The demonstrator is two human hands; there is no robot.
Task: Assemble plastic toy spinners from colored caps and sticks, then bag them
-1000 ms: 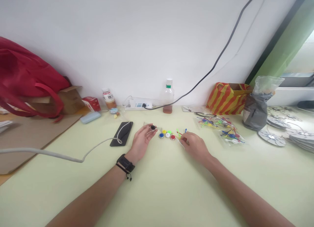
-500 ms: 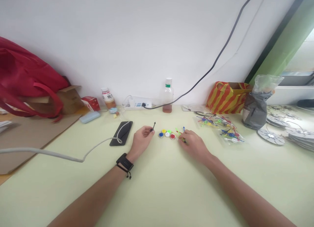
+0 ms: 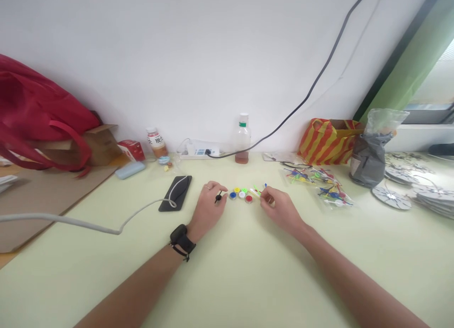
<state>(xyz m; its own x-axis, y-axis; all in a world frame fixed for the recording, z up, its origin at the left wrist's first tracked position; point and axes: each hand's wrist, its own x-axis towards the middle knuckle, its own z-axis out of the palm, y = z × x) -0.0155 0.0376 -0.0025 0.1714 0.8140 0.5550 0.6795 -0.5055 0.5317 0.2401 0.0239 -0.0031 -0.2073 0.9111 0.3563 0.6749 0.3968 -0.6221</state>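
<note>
My left hand (image 3: pixel 208 204) has its thumb and fingers spread around a small black disc with a thin pointer (image 3: pixel 218 197); the piece seems to lie on the table between them. Several small round pieces lie between my hands, among them a blue disc (image 3: pixel 232 195), a yellow disc (image 3: pixel 237 190), a white disc (image 3: pixel 241 194) and a red disc (image 3: pixel 248 199). My right hand (image 3: pixel 280 207) is closed in a pinch beside thin coloured sticks (image 3: pixel 256 191). What its fingertips hold is too small to name. A blue arrow tip (image 3: pixel 266 185) shows behind it.
A black phone (image 3: pixel 176 194) with a pale cable lies left of my left hand. Clear bags of coloured parts (image 3: pixel 333 195) and grey slotted discs (image 3: pixel 392 197) are on the right. A bottle (image 3: pixel 242 141) and power strip (image 3: pixel 198 151) stand by the wall.
My left hand's fingers have opened and turned over the black pointer piece, which was held upright before. My right hand has stayed near the sticks, its fingers shifting slightly.
</note>
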